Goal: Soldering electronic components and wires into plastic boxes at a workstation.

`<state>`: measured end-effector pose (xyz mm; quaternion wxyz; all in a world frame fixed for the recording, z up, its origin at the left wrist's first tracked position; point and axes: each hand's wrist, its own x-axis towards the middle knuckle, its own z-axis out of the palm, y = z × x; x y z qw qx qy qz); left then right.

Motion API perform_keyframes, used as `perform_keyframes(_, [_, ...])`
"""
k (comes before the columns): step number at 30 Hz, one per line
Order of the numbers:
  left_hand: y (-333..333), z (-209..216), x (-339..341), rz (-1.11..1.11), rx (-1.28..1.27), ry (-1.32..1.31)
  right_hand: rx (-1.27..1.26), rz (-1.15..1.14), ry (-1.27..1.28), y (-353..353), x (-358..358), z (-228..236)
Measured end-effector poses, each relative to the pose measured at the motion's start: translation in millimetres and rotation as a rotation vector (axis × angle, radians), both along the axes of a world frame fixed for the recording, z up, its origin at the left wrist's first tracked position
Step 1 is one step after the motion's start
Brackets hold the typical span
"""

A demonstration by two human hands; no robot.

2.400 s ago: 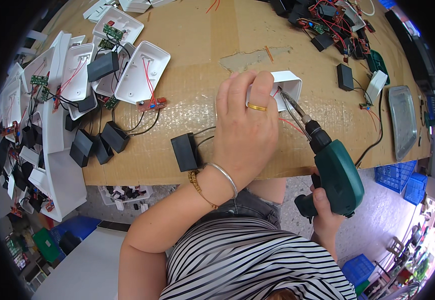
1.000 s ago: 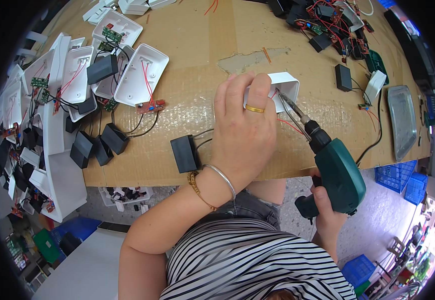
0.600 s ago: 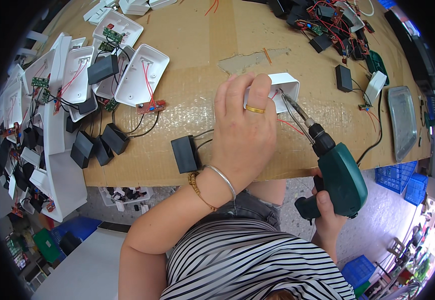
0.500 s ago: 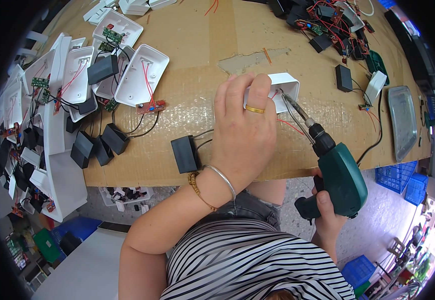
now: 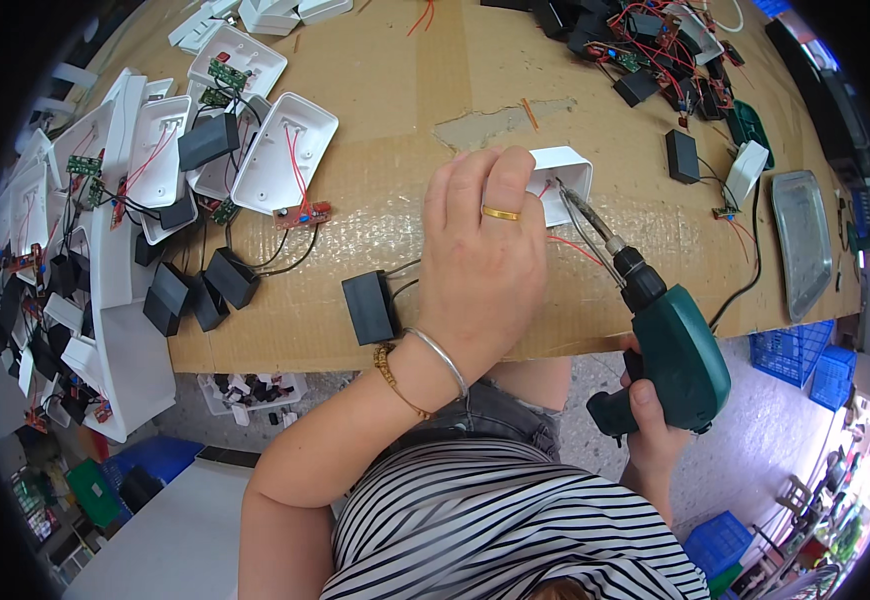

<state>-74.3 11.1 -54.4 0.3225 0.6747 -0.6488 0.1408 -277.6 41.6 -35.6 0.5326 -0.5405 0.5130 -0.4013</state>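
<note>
My left hand (image 5: 485, 250) is closed round a white plastic casing (image 5: 562, 160), covering much of it. The casing's open side is turned to the right, and a red wire (image 5: 577, 248) comes out below it. In my right hand (image 5: 655, 425) is a dark green soldering gun (image 5: 683, 355), gripped by its handle. Its metal tip reaches inside the casing near the end of a red wire, with a thin feed tube beside it. Left of my wrist lies a black box (image 5: 370, 307), whose black leads run under my left hand.
At the left are open white casings (image 5: 285, 155) with red wires, circuit boards and black boxes (image 5: 231, 278). Wired parts (image 5: 645, 50) heap up at the far right. A metal tray (image 5: 803, 245) lies near the right edge; the gun's black cable (image 5: 745, 290) crosses the cardboard (image 5: 385, 110).
The soldering gun and the casing appear slightly farther left, along with a small shift of the whole view. Both holds stay the same, and the tip remains inside the casing.
</note>
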Motion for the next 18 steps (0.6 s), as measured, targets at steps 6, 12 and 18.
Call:
perform_keyframes(6, [8, 24, 6, -0.128, 0.094, 0.156, -0.016, -0.011, -0.028, 1, 0, -2])
perform_keyframes(12, [12, 28, 11, -0.248, 0.145, 0.143, -0.012, 0.040, -0.015, 0, -4, -3])
perform_keyframes(18, [7, 18, 6, -0.190, 0.064, 0.090, -0.007, 0.066, -0.042, 0, -7, -4])
